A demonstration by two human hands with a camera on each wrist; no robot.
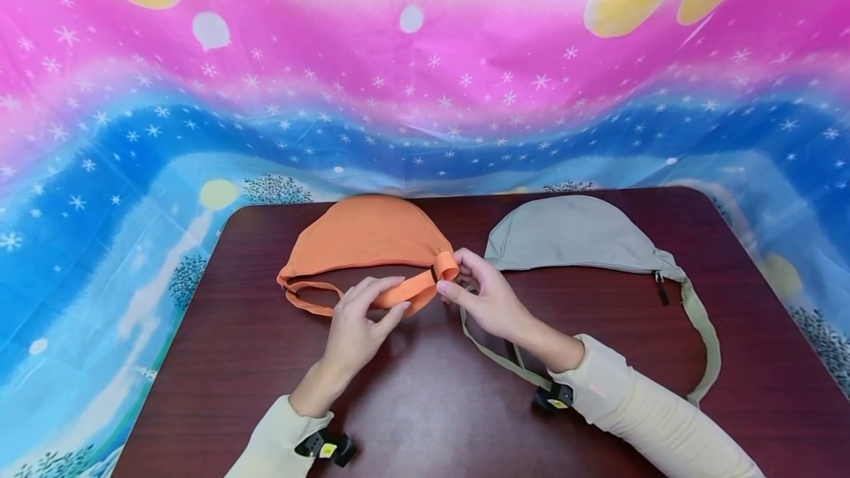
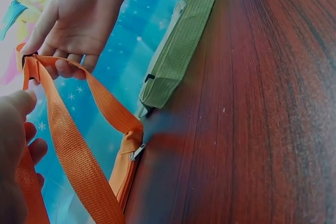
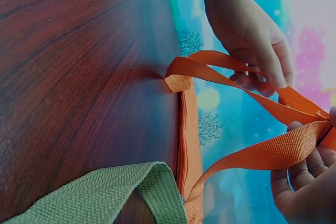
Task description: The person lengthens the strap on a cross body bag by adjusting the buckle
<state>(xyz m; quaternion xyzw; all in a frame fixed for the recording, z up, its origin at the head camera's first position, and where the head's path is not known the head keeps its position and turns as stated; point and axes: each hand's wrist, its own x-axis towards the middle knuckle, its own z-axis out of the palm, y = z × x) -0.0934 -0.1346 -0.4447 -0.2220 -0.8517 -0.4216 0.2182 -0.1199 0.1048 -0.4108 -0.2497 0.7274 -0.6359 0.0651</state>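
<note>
An orange waist bag point(image 1: 372, 234) lies on the dark wood table, its webbing strap point(image 1: 412, 288) lifted in front of it. My left hand point(image 1: 358, 323) pinches the strap between thumb and fingers. At the bag's right corner, my right hand point(image 1: 488, 297) holds the strap beside a dark slider buckle point(image 3: 324, 136), where the webbing makes a small loop point(image 1: 446, 265). In the left wrist view, two lengths of orange strap point(image 2: 73, 145) hang from the right hand's grip, and a metal zipper pull point(image 2: 137, 152) shows at the bag's end.
A grey-green waist bag point(image 1: 571, 234) lies to the right, its strap point(image 1: 707, 330) curving over the table point(image 1: 425, 419) and passing below the right forearm. A black zipper pull point(image 1: 661, 290) hangs off its edge. Behind the table hangs a patterned cloth point(image 1: 412, 94).
</note>
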